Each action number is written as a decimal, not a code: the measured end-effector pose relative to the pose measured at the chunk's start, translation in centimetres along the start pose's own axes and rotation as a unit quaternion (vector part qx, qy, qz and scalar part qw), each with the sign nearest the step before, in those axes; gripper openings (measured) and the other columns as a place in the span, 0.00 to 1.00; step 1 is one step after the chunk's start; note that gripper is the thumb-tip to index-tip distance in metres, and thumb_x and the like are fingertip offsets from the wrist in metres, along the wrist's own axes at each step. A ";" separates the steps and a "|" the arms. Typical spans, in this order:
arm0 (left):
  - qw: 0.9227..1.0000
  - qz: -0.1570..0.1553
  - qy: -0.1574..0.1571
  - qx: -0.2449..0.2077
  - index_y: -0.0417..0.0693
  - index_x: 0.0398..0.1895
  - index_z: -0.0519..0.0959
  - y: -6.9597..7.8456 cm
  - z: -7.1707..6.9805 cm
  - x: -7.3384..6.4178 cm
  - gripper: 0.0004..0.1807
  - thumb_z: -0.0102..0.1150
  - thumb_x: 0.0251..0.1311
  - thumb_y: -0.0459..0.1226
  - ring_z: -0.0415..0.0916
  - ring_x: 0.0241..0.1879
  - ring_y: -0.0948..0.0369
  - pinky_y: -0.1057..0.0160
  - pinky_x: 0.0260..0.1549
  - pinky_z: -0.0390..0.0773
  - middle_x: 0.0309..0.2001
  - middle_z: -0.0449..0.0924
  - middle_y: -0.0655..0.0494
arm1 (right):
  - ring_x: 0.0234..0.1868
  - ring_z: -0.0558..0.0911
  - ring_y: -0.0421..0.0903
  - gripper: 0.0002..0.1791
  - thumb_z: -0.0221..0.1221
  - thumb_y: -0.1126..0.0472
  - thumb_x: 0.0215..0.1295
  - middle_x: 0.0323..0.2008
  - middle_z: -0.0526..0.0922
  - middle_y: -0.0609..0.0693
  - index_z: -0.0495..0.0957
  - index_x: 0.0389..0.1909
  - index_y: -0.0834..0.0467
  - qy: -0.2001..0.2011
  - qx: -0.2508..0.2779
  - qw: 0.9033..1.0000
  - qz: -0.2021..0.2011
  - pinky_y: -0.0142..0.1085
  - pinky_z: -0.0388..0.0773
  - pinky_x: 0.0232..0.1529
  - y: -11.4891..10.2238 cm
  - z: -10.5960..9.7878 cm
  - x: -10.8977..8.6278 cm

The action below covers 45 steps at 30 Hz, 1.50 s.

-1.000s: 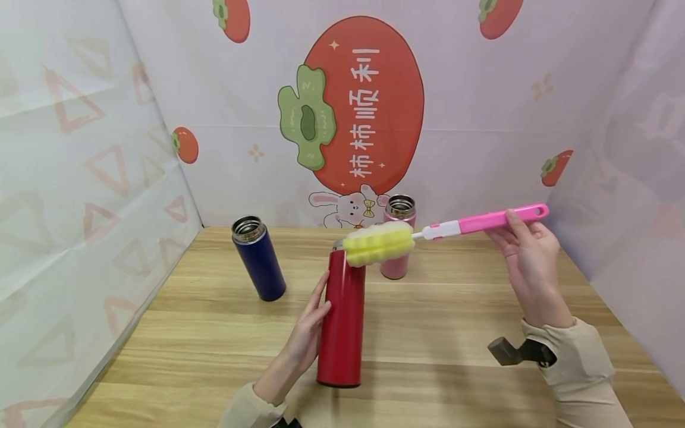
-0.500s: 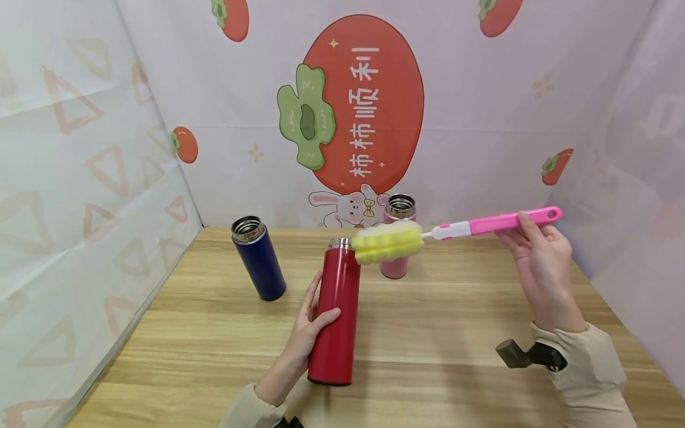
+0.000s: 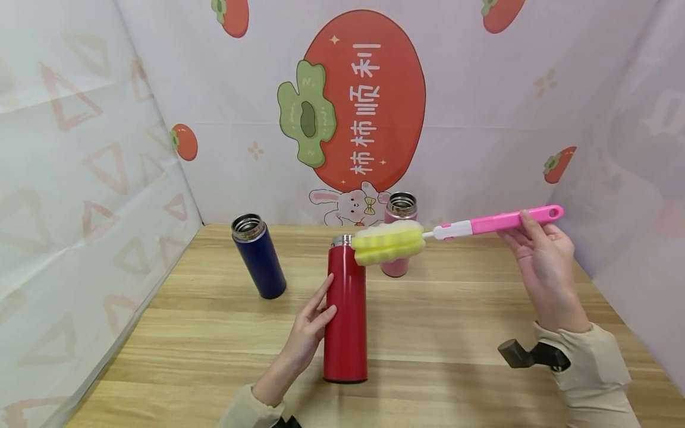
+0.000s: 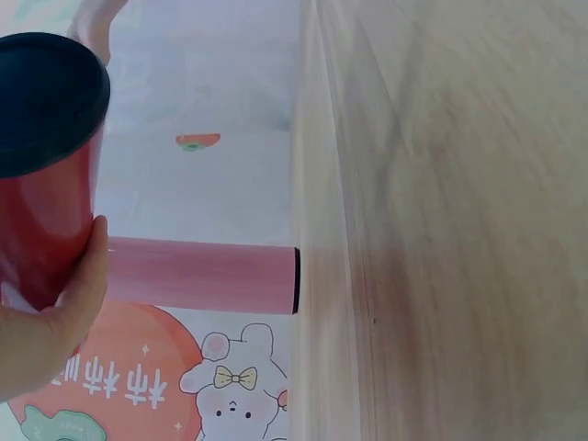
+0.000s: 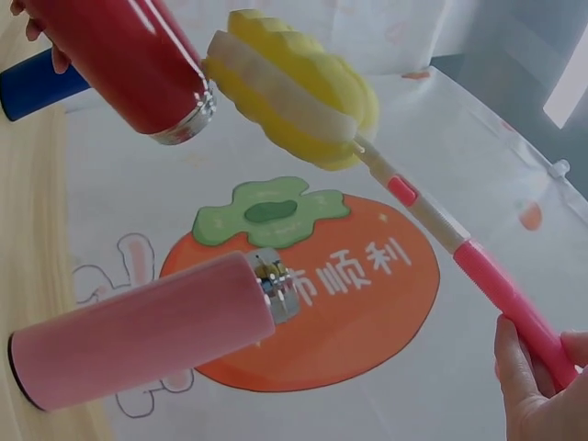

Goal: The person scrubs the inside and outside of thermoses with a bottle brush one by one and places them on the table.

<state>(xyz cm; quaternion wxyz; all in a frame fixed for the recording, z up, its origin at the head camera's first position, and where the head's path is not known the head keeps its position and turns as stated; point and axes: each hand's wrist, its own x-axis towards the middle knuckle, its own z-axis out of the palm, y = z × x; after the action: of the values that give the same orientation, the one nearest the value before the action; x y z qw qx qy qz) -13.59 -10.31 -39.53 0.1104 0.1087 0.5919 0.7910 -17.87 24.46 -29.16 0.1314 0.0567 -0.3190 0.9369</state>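
My left hand (image 3: 306, 333) grips a tall red thermos bottle (image 3: 346, 315) round its side. The bottle stands nearly upright, raised off the table, its black base (image 4: 46, 101) showing in the left wrist view. Its steel neck is uncapped. In my right hand (image 3: 548, 273) I pinch the pink handle of a bottle brush (image 3: 495, 223). The brush lies almost level in the air, its yellow and white sponge head (image 3: 387, 244) beside the red bottle's neck. In the right wrist view the sponge's tip (image 5: 220, 60) is close to that neck; whether they touch I cannot tell.
A dark blue thermos (image 3: 260, 261) stands uncapped at the left on the wooden table (image 3: 455, 333). Behind the sponge stands a pink thermos (image 3: 396, 267), also uncapped. A printed cloth (image 3: 476, 107) hangs along the back, with more cloth at both sides.
The brush and right hand have shifted a little to the right, away from the red bottle. The bottle tipped with its base to the left, then came back upright.
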 end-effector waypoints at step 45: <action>0.999 0.018 -0.019 -0.041 0.55 0.67 0.49 0.4 0.0 0.0 0.30 0.41 0.63 0.31 0.66 0.52 0.58 0.59 0.48 0.69 0.59 0.56 0.43 | 0.36 0.82 0.49 0.13 0.40 0.74 0.65 0.31 0.82 0.56 0.75 0.35 0.66 -0.218 -0.175 0.953 0.113 0.37 0.75 0.39 2.5 -0.7 -1.7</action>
<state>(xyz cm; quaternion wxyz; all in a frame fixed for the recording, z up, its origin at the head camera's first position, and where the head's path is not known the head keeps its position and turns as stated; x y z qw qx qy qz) -13.58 -10.43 -39.12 0.1120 0.1292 0.5546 0.8144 -16.94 22.61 -31.48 -0.0405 0.1997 -0.5029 0.8400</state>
